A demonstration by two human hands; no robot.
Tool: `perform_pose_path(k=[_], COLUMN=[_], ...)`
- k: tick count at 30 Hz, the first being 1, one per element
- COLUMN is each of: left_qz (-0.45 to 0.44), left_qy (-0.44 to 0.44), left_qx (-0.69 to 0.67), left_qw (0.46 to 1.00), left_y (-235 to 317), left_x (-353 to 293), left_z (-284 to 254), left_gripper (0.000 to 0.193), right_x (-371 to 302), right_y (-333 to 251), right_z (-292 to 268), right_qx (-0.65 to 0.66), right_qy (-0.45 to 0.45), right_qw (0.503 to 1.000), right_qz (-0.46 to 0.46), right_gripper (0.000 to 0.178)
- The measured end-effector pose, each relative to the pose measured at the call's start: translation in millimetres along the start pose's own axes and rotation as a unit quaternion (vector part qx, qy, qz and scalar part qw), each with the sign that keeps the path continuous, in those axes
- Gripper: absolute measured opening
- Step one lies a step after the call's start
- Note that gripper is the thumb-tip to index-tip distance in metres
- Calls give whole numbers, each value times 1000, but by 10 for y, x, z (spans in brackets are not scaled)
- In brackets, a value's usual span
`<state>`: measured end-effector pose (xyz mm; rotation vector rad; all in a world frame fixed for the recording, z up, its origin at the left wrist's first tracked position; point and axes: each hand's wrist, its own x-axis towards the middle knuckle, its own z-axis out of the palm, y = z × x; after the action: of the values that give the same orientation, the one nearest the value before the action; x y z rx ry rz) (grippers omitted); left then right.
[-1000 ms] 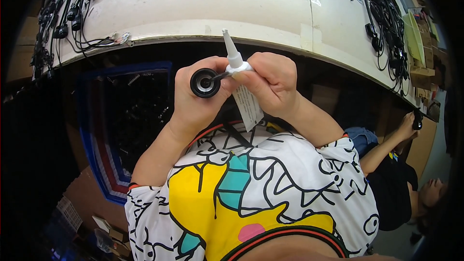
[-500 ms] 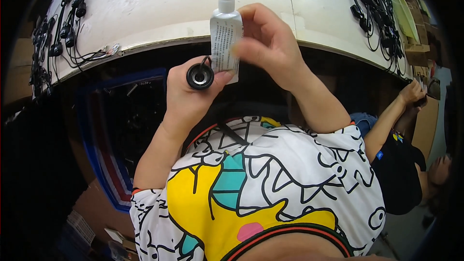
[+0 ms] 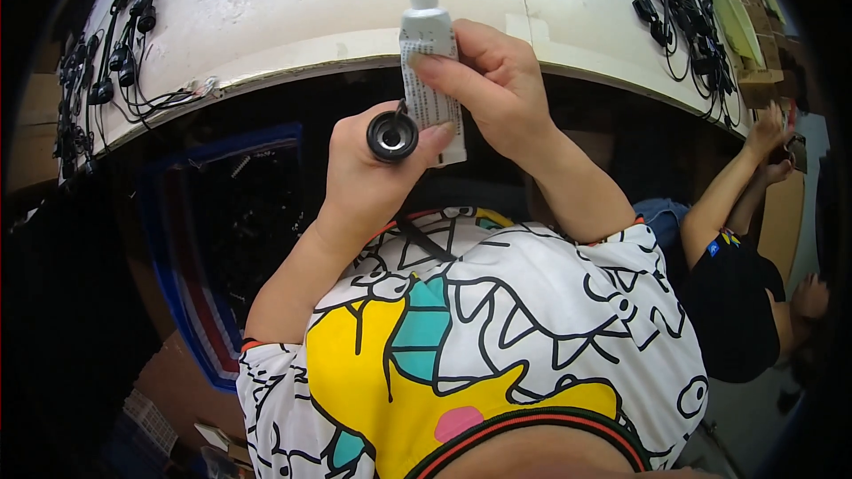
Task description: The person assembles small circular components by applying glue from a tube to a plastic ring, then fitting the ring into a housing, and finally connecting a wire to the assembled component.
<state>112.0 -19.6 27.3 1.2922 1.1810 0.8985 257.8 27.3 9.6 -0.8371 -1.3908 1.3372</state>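
Note:
My left hand (image 3: 362,164) is closed around a black round cable fitting (image 3: 380,149), its hollow end turned up and a short loop of black wire beside it. The same hand's thumb presses on the lower end of a white glue tube (image 3: 431,105). This tube stands upright, with its long tapered nozzle pointing away from me toward the table. My right hand (image 3: 501,84) grips the tube's upper body from the right, thumb across the printed front and fingers behind. The rest of the fitting is hidden in my left palm.
A white table (image 3: 293,27) spans the far side. Bundles of black cables (image 3: 124,44) lie at its left end, with more cables (image 3: 679,22) at its right. A blue-rimmed container (image 3: 191,319) stands lower left. A co-worker's hand (image 3: 765,133) is at the right.
Both my hands have shifted a little to the right with the tube and the fitting. My right thumb, blurred before, now presses on the tube's front. The co-worker's hands have moved slightly.

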Motion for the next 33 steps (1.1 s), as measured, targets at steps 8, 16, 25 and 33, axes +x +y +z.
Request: perform_pose_path(k=[8,16,25,33], left_qz=[76,88,76,74], left_qy=[79,111,100,103], left_qx=[-26,-20,-50,10], left_qw=[994,990,991,992], left_y=[44,-9,-98,116], left_x=[160,130,120,38], left_z=[-211,-230,-203,-235], left_gripper=[28,23,16,19], right_x=[-47,-93,-67,-32], right_y=[-23,-146,-23,-112], right_z=[31,70,129,133], right_qx=[12,-141,-255,-304], right_qy=[-45,-74,12,-13], right_qw=[996,987,964,937], right_qz=[77,34,-68,-174], right_gripper=[17,20,20,18])
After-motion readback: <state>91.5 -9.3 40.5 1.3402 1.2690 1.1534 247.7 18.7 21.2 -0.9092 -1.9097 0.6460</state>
